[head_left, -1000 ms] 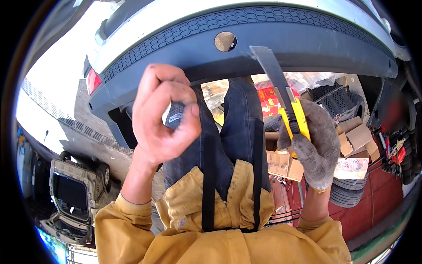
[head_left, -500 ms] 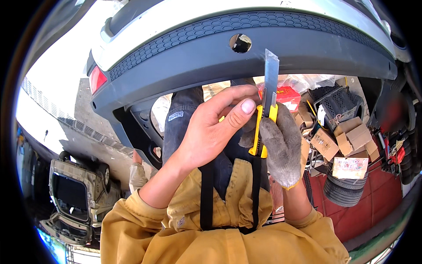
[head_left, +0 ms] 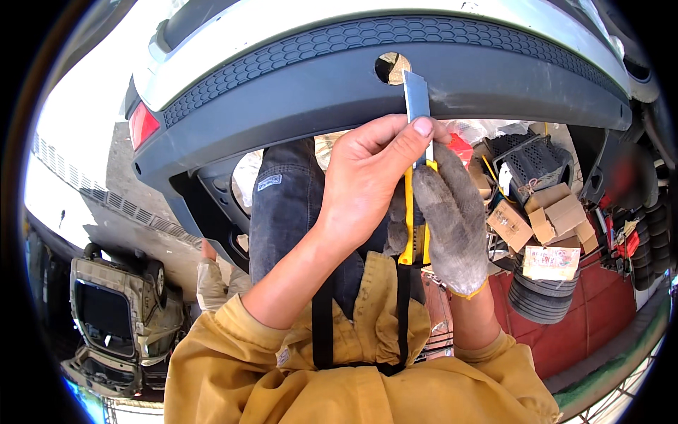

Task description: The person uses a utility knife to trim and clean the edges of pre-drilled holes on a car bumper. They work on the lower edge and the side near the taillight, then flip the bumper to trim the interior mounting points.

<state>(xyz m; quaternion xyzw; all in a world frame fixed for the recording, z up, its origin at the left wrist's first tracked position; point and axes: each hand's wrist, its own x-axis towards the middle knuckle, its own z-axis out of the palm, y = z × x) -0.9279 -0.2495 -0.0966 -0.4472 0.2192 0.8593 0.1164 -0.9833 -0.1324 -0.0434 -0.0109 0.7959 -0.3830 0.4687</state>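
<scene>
My right hand (head_left: 448,226), in a grey knit glove, grips a yellow snap-blade utility knife (head_left: 406,244) upright, its long blade (head_left: 417,95) pointing up. My bare left hand (head_left: 371,169) is closed in a pinch on the lower part of that blade, just above the yellow handle, its thumb in front and fingers partly hidden behind. Just beyond the blade's tip is a round hole (head_left: 387,68) in a grey-and-white car bumper (head_left: 296,92), which spans the upper view above my lap.
Another person's hand and light sleeve (head_left: 208,272) show at the left below the bumper. A wheeled vehicle (head_left: 106,318) stands lower left. At right are cardboard boxes (head_left: 558,219), black crates (head_left: 526,162), stacked tyres (head_left: 537,304) and red flooring (head_left: 593,318).
My left hand has moved right from beside the knife onto its blade. The knife, earlier tilted, now stands more upright and slightly more toward the middle, still in my right hand.
</scene>
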